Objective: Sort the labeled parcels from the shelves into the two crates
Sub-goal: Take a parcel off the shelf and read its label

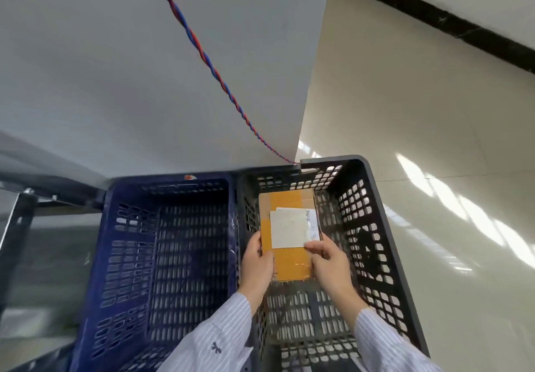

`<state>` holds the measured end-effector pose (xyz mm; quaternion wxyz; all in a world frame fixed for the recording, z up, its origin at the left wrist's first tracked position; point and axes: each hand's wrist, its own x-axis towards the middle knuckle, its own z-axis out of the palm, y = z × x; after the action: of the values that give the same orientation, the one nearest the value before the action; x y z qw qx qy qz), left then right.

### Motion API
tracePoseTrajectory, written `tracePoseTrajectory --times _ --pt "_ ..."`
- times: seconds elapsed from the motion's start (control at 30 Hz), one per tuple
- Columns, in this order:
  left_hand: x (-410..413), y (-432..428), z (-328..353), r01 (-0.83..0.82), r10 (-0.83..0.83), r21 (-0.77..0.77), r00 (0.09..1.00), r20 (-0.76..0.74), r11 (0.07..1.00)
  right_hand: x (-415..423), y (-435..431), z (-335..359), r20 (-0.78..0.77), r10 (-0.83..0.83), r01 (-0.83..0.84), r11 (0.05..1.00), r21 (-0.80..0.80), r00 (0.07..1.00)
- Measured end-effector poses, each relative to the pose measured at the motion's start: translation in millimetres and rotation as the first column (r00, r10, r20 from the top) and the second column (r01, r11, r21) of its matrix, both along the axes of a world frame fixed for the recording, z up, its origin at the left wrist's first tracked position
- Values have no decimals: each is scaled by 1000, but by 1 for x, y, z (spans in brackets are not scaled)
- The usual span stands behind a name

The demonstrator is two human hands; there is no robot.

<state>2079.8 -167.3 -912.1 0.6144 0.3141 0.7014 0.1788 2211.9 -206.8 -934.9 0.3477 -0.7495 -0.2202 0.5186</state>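
Looking light and stiff, the flat brown cardboard parcel with orange tape [289,235] is mid-frame inside the dark grey plastic crate [376,227]. The left hand [257,261] and right hand [328,260] pinch its near side edges, a good place to hold.

Bright daylight; glare streaks on the floor [434,186]; blurred, bowed edges.

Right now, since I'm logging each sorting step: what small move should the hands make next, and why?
Probably lower the labeled cardboard parcel to the floor of the dark grey crate and release it. The left hand and right hand both grip its near end, and it already sits within that crate's walls.
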Motion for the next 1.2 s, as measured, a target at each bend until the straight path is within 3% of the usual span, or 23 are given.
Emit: tracePoseTrajectory --times 0.3,0.43,0.6,0.83,0.93,1.0,1.07,1.13,1.2 --pt "9 24 -138 -19 15 -32 995 -99 999 -1 25 -129 -74 89 -86 995 40 993" --pt "24 33 -187 -12 2 -65 989 -149 998 9 36 -178 -18 144 -143 987 68 989" --pt "31 48 -225 -35 19 -74 978 -210 997 7 48 -221 77 241 -247 965 90 967" --pt "37 65 -255 -34 21 -35 945 -326 999 -5 52 -255 21 236 -236 956 174 971" --pt "40 61 -256 -2 -1 -10 945 -327 1000 0 51 -263 149 310 -334 924 185 939" --pt "40 54 -252 113 -83 59 922 -377 992 2 50 -267 310 367 -426 892 150 877" --pt "37 50 -251 349 -236 153 841 -488 925 0 51 -269 548 356 -483 870 102 757" --pt "33 53 -257 588 -378 192 702 -603 786 -4 56 -272 755 343 -608 789 92 559" --pt "29 55 -267 752 -474 129 528 -705 646 -8 62 -280 836 396 -722 691 0 379"
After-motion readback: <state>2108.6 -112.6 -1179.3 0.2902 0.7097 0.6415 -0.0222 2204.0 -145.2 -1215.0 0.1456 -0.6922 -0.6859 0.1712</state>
